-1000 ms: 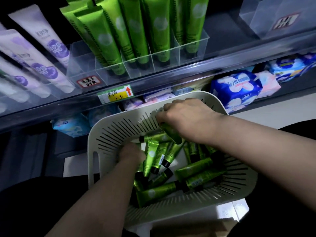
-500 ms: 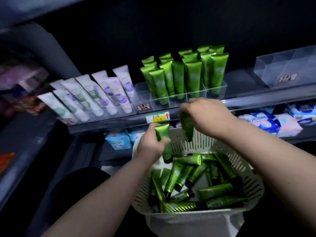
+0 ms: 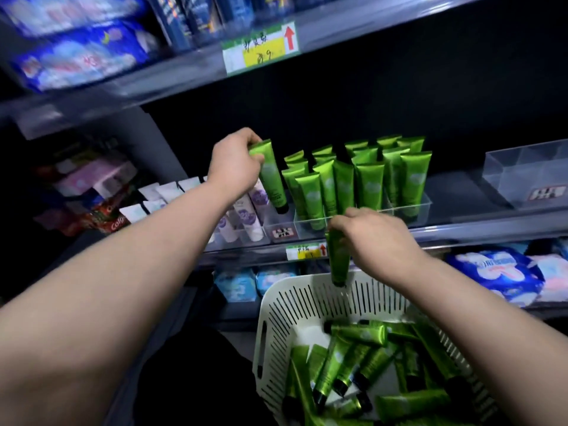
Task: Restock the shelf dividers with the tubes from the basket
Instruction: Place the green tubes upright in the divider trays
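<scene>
The dim shelf [image 3: 461, 232] held clear dividers [image 3: 276, 221] of upright green tubes [image 3: 368, 182]. The left hand [image 3: 233, 167] pinched a tube [image 3: 272, 176] over the end slot; the right hand [image 3: 375, 241] clutched a second tube [image 3: 338, 259] above the basket [image 3: 270, 305]. Lowered crooked, either might topple the neighbours

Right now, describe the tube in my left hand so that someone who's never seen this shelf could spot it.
Find the middle shelf with the clear divider tray of upright green tubes. At the left end of that tray, beside the purple-and-white tubes, the left hand pinches one green tube by its crimped top. Unlike its neighbours, it leans, black cap down.
</scene>
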`<state>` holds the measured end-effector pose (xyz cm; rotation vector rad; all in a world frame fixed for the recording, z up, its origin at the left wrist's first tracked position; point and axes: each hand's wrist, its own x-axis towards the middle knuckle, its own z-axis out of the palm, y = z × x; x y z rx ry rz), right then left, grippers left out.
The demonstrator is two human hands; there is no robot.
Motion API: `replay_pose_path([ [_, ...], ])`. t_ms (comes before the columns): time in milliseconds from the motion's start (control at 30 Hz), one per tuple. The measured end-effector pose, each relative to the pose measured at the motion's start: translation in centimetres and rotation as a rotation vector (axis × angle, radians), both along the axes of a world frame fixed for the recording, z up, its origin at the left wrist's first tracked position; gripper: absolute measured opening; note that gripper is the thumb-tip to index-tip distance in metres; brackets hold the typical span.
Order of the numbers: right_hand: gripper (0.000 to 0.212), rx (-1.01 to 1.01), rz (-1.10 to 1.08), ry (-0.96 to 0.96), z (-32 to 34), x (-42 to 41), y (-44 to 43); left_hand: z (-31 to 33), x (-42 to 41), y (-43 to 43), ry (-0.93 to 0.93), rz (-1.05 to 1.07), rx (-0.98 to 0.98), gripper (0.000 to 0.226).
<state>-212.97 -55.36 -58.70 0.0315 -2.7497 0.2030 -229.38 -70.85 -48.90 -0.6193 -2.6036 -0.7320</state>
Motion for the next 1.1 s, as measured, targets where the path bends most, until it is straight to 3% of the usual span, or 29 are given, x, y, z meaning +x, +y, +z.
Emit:
replay_pose_path([
  [367,0.038,-0.002,-0.036,-0.010,-0.2,-1.5,0.8,-1.6,-6.2,3.1,0.030,0.138,-0.350,0.032],
  [867,0.046,-0.016,-0.018,-0.076,-1.0,-2.4,0.2,-3.1,-8.6,4.4,-0.023,0.118,-0.459,0.034],
  [1100,0.039,-0.021,-0.007,-0.095,-1.2,-2.4,0.1,-4.6,-8.8,3.6,-0.087,0.106,-0.481,0.040],
])
